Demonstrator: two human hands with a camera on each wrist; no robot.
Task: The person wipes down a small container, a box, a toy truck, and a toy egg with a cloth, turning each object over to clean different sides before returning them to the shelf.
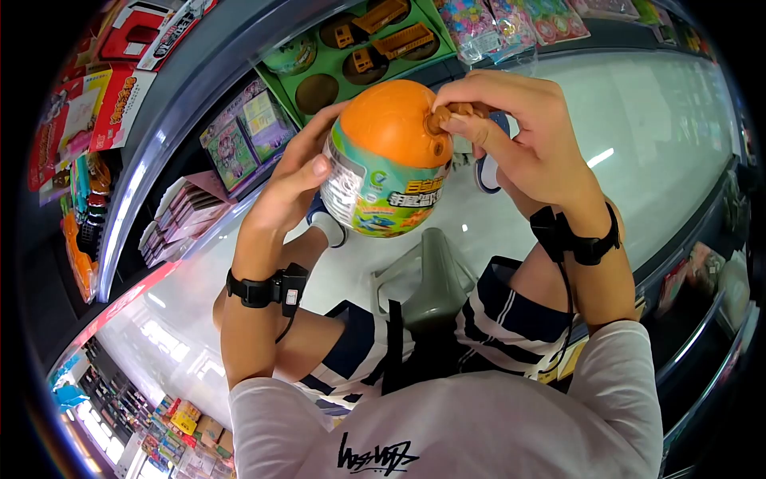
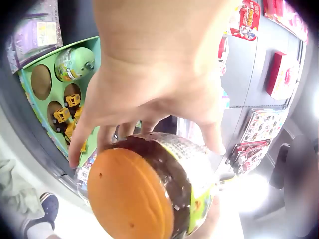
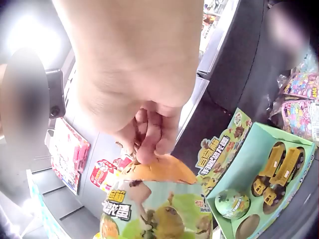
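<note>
A large toy egg (image 1: 387,120) with an orange top and a printed green wrapper is held up in front of the body. Its side rests in my left hand (image 1: 291,188), with the thumb on the near side and the fingers around the far side. At the top, my right hand (image 1: 531,132) pinches a brown knobbly stem (image 1: 456,117) between thumb and fingers. The left wrist view shows the orange end (image 2: 127,194) with small holes in it, below the spread left fingers. From the right wrist, my fingertips are right at the orange top (image 3: 162,170).
A green display box (image 3: 234,147) on the shelf holds yellow toy trucks (image 1: 399,40) and a green egg (image 3: 232,203) in round holes. Purple packets (image 1: 247,132) lie beside it. A grey-green stool (image 1: 433,279) stands between the legs. Bagged toys (image 1: 511,24) hang further right.
</note>
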